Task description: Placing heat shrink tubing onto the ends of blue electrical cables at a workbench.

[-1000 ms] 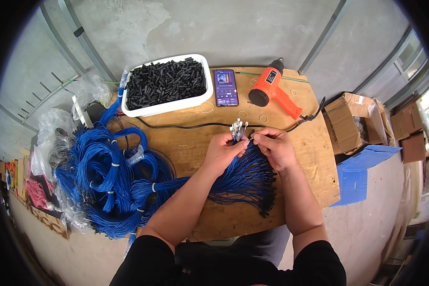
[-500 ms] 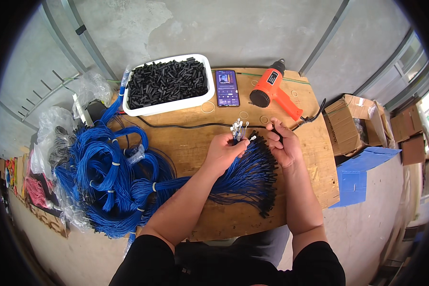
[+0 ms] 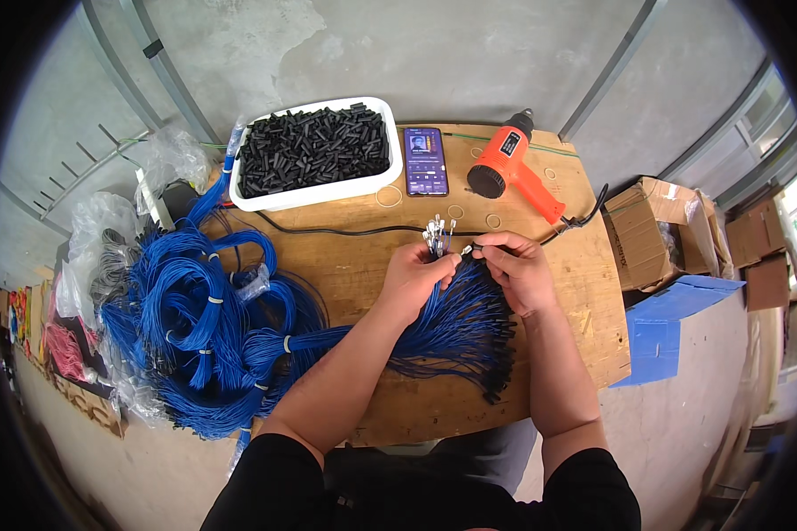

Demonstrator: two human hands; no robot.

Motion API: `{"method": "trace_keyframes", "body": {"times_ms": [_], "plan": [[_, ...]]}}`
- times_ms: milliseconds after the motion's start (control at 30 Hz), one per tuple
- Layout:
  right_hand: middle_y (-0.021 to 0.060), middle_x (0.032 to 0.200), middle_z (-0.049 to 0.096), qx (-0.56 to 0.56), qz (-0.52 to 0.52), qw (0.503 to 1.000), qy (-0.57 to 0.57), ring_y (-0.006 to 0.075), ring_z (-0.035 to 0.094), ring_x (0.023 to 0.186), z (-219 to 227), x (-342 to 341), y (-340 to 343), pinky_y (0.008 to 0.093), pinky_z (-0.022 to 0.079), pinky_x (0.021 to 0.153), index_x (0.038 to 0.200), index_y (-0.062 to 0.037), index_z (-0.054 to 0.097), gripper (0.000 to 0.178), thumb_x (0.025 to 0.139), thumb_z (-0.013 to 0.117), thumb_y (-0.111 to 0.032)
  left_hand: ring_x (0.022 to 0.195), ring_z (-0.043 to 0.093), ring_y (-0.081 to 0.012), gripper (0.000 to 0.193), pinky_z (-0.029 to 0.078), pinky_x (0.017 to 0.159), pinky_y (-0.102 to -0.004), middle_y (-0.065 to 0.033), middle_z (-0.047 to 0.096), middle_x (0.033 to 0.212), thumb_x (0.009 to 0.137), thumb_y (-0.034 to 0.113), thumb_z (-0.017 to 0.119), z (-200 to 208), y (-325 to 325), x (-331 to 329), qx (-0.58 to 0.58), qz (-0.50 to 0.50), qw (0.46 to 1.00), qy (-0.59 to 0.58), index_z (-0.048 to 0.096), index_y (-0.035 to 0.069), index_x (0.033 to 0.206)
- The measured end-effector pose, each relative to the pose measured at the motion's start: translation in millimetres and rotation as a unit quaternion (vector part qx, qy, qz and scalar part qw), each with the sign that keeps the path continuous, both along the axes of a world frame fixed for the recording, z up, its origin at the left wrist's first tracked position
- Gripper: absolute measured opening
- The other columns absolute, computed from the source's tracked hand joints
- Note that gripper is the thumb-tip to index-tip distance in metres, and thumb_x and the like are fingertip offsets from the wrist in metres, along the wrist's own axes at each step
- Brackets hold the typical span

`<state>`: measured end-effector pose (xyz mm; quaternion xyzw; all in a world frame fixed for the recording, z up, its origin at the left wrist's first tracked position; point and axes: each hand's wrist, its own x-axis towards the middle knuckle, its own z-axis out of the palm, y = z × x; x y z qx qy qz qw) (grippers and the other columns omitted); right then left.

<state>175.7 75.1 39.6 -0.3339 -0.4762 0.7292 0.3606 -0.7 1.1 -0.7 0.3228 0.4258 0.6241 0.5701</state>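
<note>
Blue wires [image 3: 456,323] are seen tipped in silver and black. Black pieces are heaped in a white tub [image 3: 314,190]. An orange heat gun [image 3: 512,164] is laid on light-brown wood [image 3: 584,292].

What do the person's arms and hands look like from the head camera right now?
Both forearms are bare, coming out of short black sleeves. The left hand and right hand wear no gloves; no rings, watch or markings are visible.
</note>
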Motion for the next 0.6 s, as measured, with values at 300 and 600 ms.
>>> {"method": "trace_keyframes", "body": {"times_ms": [300,600], "plan": [[0.0043,0.085,0.07,0.023,-0.007,0.999,-0.022,0.0009,0.045,0.057,-5.3,0.1,1.2,0.0158,0.031,0.05,0.103,-0.0006,0.069,0.013,0.09,0.067,0.0,0.06,0.053,-0.0085,0.01,0.041,0.056,-0.0237,-0.0018,0.06,0.07,0.089,0.006,0.069,2.5,0.1,2.7,-0.001,0.009,1.0,0.003,0.063,0.0,0.083],[-0.0002,0.08,0.067,0.058,-0.006,0.998,0.006,0.0003,0.044,0.057,-11.2,2.8,3.3,0.0161,0.031,0.05,0.102,-0.0004,0.071,0.011,0.092,0.066,0.001,0.062,0.055,-0.0086,0.009,0.043,0.056,-0.0239,-0.0029,0.063,0.072,0.088,0.006,0.07,0.8,-0.7,1.7,-0.01,-0.013,1.0,0.022,0.066,-0.002,0.087]]}}
